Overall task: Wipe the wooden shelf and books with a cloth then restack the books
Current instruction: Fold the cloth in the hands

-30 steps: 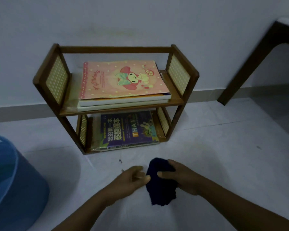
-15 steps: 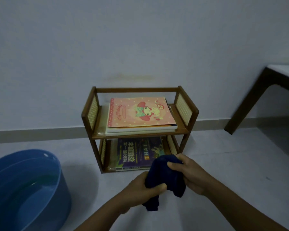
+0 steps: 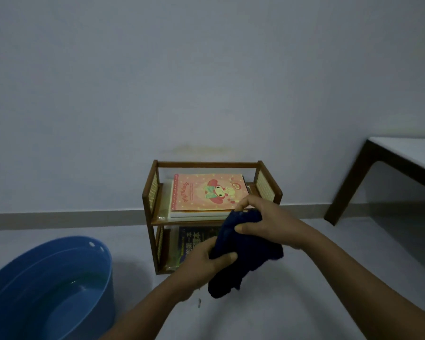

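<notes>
A small two-tier wooden shelf (image 3: 150, 192) with woven side panels stands on the floor against the wall. A pink cartoon book (image 3: 201, 192) tops a short stack on its upper tier. A dark blue book (image 3: 194, 239) lies on the lower tier, partly hidden by my hands. In front of the shelf I hold a dark navy cloth (image 3: 243, 253) off the floor. My left hand (image 3: 206, 261) grips its lower left part. My right hand (image 3: 265, 224) grips its top, thumb pressed across the fabric.
A blue plastic basin (image 3: 59, 278) holding water sits on the floor at the lower left. A dark wooden table leg (image 3: 349, 187) and white tabletop (image 3: 407, 153) stand at the right. Pale floor spreads around the shelf, and a grey baseboard (image 3: 59, 217) runs along the wall.
Both hands lifted the cloth off the floor and raised it in front of the shelf. The view pulled back and tilted up, bringing more of the basin and the table into sight.
</notes>
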`<state>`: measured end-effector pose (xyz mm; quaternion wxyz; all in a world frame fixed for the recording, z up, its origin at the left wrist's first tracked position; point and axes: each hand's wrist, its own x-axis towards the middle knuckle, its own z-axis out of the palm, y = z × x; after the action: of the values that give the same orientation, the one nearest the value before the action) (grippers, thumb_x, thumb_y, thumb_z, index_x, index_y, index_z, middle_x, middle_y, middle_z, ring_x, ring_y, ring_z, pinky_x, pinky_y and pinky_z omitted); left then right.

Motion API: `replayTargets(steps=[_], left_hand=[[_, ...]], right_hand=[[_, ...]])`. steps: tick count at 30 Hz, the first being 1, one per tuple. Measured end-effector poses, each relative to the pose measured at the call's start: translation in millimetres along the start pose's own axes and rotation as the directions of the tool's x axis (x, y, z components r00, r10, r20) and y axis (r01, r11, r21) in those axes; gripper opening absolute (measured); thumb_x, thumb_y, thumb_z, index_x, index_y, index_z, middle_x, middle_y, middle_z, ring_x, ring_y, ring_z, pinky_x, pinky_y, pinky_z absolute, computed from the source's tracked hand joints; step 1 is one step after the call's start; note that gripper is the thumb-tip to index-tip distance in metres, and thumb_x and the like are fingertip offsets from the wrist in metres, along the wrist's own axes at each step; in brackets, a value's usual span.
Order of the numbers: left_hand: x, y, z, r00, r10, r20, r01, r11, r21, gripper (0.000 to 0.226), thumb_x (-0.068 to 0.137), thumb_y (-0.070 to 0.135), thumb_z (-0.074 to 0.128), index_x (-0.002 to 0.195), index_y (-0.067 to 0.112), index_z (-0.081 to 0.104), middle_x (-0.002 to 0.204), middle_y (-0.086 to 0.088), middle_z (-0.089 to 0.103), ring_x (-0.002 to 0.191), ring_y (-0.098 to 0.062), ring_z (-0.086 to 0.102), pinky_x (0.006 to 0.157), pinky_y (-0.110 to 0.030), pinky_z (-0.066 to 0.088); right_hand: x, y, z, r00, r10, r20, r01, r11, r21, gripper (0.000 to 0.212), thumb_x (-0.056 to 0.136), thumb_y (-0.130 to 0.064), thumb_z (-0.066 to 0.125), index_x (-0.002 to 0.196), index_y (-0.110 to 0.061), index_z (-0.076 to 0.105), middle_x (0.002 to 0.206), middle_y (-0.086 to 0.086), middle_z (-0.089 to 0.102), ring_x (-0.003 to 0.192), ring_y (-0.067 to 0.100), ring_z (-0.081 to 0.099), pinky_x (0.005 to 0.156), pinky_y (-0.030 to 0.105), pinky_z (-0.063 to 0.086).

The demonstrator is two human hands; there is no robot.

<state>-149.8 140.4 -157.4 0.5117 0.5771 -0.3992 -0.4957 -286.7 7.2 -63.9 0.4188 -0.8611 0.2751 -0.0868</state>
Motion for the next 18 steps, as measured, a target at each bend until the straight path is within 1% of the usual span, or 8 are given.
replayTargets(steps=[3,5,6,8,10,11,14,18], left_hand=[[-3,12,3,0.998,-0.039,0.04,0.045,0.988,-0.147,0.032,0.091,0.024,0.059,0.122,0.016,0.059,0.118,-0.004,0.069,0.109,-0.022,0.065,0.099,-0.042,0.049],[-3,17,5,0.999,-0.048,0.005,0.048,0.977,-0.207,0.029,0.093,0.02,0.055,0.121,0.014,0.059,0.116,-0.006,0.069,0.108,-0.024,0.065,0.097,-0.042,0.05],[-2,18,5,0.999,-0.05,-0.016,0.046,0.979,-0.199,0.027,0.095,0.019,0.053,0.12,0.014,0.059,0.116,-0.008,0.069,0.108,-0.025,0.065,0.096,-0.042,0.05],[-1,18,5,0.997,-0.074,-0.036,0.068,0.985,-0.157,0.024,0.097,0.018,0.051,0.119,0.014,0.059,0.116,-0.009,0.068,0.108,-0.025,0.064,0.097,-0.043,0.05],[0,17,3,0.992,-0.124,-0.036,0.118,0.982,-0.145,0.024,0.097,0.016,0.05,0.119,0.014,0.059,0.117,-0.01,0.067,0.108,-0.026,0.064,0.099,-0.045,0.048],[0,16,2,0.987,-0.155,-0.029,0.149,0.977,-0.154,0.025,0.097,0.015,0.05,0.12,0.013,0.059,0.117,-0.011,0.067,0.109,-0.026,0.063,0.1,-0.046,0.048],[-5,10,-9,0.98,-0.197,-0.022,0.188,0.96,-0.205,0.028,0.096,0.013,0.051,0.122,0.013,0.058,0.117,-0.01,0.068,0.108,-0.027,0.064,0.096,-0.044,0.05],[-23,3,-31,0.975,-0.157,-0.16,0.101,0.945,-0.312,0.028,0.093,0.017,0.056,0.121,0.016,0.058,0.112,-0.006,0.071,0.103,-0.025,0.067,0.087,-0.042,0.056]], right_hand=[[19,5,-3,0.973,0.096,-0.212,-0.101,0.995,-0.013,0.04,0.081,-0.035,0.072,0.114,-0.028,0.051,0.115,-0.007,0.06,0.101,0.013,0.059,0.072,0.025,0.051],[22,15,5,0.908,0.278,-0.315,-0.224,0.955,0.196,0.044,0.089,-0.039,0.061,0.125,-0.02,0.045,0.114,0.001,0.06,0.097,0.017,0.059,0.079,0.034,0.053],[19,21,11,0.881,0.394,-0.261,-0.298,0.892,0.339,0.045,0.093,-0.042,0.055,0.127,-0.016,0.044,0.112,0.003,0.059,0.095,0.019,0.058,0.082,0.038,0.052],[9,35,28,0.835,0.55,0.026,-0.478,0.701,0.529,0.048,0.095,-0.051,0.045,0.128,-0.016,0.047,0.11,0.008,0.06,0.098,0.026,0.058,0.082,0.043,0.05],[1,44,45,0.806,0.519,0.286,-0.565,0.528,0.633,0.051,0.092,-0.057,0.046,0.123,-0.018,0.054,0.119,0.014,0.065,0.109,0.034,0.058,0.083,0.047,0.049],[0,46,52,0.809,0.483,0.334,-0.563,0.475,0.676,0.05,0.091,-0.055,0.05,0.121,-0.016,0.058,0.118,0.015,0.067,0.111,0.036,0.059,0.084,0.049,0.051],[11,46,64,0.869,0.417,0.267,-0.466,0.508,0.724,0.036,0.089,-0.032,0.064,0.117,-0.009,0.063,0.11,0.014,0.072,0.105,0.033,0.066,0.085,0.048,0.055],[37,24,79,0.927,0.353,0.125,-0.351,0.703,0.618,0.045,0.083,-0.016,0.071,0.124,-0.012,0.053,0.121,0.013,0.063,0.106,0.029,0.064,0.092,0.047,0.054]])
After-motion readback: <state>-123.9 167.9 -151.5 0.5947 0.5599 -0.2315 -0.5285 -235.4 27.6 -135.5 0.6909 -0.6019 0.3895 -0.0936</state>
